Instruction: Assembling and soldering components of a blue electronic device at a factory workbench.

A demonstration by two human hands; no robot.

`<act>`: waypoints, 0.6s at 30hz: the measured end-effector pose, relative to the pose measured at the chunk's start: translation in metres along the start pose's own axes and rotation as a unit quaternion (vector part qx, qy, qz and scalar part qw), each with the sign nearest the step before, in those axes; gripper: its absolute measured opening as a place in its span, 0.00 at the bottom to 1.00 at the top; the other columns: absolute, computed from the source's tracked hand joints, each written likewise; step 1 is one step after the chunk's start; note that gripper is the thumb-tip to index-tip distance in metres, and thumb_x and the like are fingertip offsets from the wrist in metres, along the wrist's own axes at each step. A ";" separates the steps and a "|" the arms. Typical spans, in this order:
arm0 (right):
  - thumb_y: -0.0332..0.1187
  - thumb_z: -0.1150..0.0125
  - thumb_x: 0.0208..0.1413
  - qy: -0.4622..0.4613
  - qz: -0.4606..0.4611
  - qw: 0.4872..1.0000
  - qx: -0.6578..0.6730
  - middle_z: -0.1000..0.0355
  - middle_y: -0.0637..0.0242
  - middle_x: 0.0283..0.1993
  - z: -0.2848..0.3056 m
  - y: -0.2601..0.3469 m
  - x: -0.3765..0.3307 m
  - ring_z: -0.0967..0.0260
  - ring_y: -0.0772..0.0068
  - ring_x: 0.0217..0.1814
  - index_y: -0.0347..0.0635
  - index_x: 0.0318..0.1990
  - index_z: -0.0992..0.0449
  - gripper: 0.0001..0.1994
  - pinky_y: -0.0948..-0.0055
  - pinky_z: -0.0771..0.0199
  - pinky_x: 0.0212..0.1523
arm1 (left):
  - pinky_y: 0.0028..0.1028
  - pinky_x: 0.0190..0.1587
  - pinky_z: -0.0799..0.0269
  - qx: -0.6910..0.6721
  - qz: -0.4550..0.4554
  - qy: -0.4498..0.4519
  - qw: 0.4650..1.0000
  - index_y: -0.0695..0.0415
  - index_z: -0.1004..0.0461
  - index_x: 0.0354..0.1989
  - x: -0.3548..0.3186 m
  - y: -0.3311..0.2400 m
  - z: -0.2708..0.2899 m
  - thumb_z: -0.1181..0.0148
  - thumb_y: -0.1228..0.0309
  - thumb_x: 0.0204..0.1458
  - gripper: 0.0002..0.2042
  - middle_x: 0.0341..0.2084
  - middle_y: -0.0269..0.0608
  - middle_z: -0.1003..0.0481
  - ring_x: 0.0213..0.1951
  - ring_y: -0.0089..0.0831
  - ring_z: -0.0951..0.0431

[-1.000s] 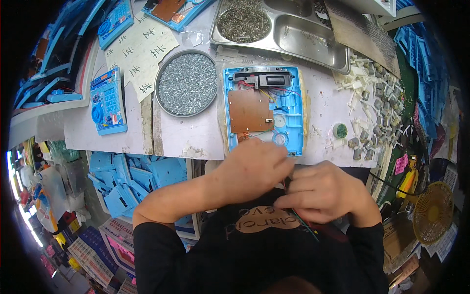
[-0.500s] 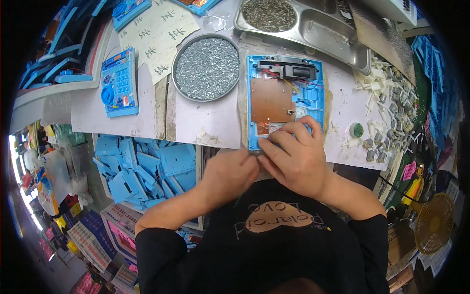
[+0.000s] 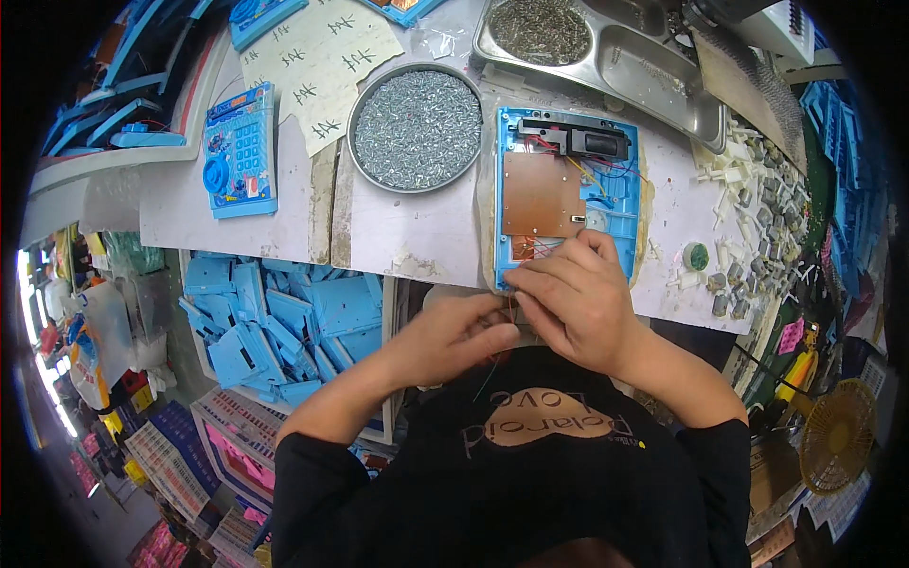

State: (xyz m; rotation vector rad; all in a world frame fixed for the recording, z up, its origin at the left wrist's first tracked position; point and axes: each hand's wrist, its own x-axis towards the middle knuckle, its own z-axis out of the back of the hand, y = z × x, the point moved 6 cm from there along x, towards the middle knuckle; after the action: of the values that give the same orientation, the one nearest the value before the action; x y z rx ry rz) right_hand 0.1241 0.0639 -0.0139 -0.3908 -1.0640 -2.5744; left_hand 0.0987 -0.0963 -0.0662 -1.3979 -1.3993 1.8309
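An open blue plastic case [image 3: 634, 204] lies at the table's front edge, with a brown circuit board [image 3: 542, 194], a black battery-holder-like part [image 3: 599, 144] and loose coloured wires inside. Just below its lower left corner, thin wires [image 3: 512, 310] run between my hands. My left hand [image 3: 454, 336] is closed round them, its thumb stretched toward the right; a dark green end hangs below. Over the case's lower edge bends my right hand [image 3: 587, 298], its index finger and thumb pinched near the wires' upper end. Its other fingers rest over the case, hiding its lower part.
A round pan of small metal pins [image 3: 417, 128] stands left of the case. Behind it is a steel compartment tray [image 3: 653, 80] with screws. White and grey small parts [image 3: 743, 208] and a green roll [image 3: 695, 256] lie right. A blue keypad case [image 3: 240, 156] and a bin of blue shells [image 3: 284, 322] are left.
My left hand, blurred before, has turned so its thumb points right, and the thin wires now show between the hands. My right hand keeps its place at the case. The whole view has shifted slightly.
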 end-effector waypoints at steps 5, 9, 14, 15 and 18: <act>0.28 0.30 0.49 0.017 0.004 1.000 -0.001 0.23 0.68 0.37 0.000 0.002 0.003 0.31 0.64 0.40 0.43 0.43 0.18 0.12 0.58 0.37 0.51 | 0.31 0.30 0.28 -0.290 0.080 0.039 0.953 0.62 0.26 0.41 -0.003 0.024 -0.020 0.47 0.62 0.70 0.14 0.26 0.42 0.22 0.25 0.28 0.24; 0.31 0.28 0.46 0.016 0.009 1.000 -0.025 0.25 0.68 0.36 -0.003 0.001 0.003 0.31 0.63 0.41 0.43 0.40 0.19 0.12 0.58 0.37 0.52 | 0.33 0.30 0.27 0.151 -0.013 -0.122 0.981 0.59 0.26 0.41 -0.014 0.012 0.003 0.46 0.65 0.67 0.10 0.25 0.43 0.23 0.23 0.38 0.24; 0.36 0.24 0.42 0.032 0.001 0.996 -0.085 0.27 0.66 0.38 -0.011 0.003 0.001 0.31 0.60 0.44 0.44 0.37 0.22 0.15 0.55 0.37 0.52 | 0.41 0.33 0.26 0.392 -0.104 -0.154 0.901 0.59 0.25 0.39 -0.012 0.024 -0.023 0.43 0.71 0.62 0.05 0.26 0.45 0.25 0.30 0.49 0.22; 0.37 0.24 0.42 0.037 0.000 0.995 -0.091 0.28 0.66 0.38 -0.012 0.004 0.002 0.32 0.60 0.44 0.44 0.36 0.22 0.15 0.55 0.38 0.51 | 0.42 0.34 0.25 0.388 -0.100 -0.145 0.905 0.59 0.24 0.39 -0.012 0.026 -0.026 0.43 0.72 0.60 0.05 0.27 0.45 0.24 0.31 0.51 0.22; 0.38 0.24 0.41 0.046 -0.002 0.993 -0.110 0.30 0.66 0.38 -0.015 0.005 0.001 0.33 0.60 0.43 0.44 0.35 0.24 0.16 0.54 0.38 0.51 | 0.40 0.38 0.24 0.435 -0.161 -0.080 0.882 0.59 0.23 0.42 -0.009 0.013 -0.024 0.39 0.68 0.59 0.08 0.31 0.45 0.23 0.36 0.49 0.21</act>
State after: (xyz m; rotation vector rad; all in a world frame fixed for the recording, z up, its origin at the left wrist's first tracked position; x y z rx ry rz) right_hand 0.1231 0.0498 -0.0210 -0.3182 -0.7517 -2.6943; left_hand 0.1264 -0.0976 -0.0737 -0.5250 -0.6285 1.9746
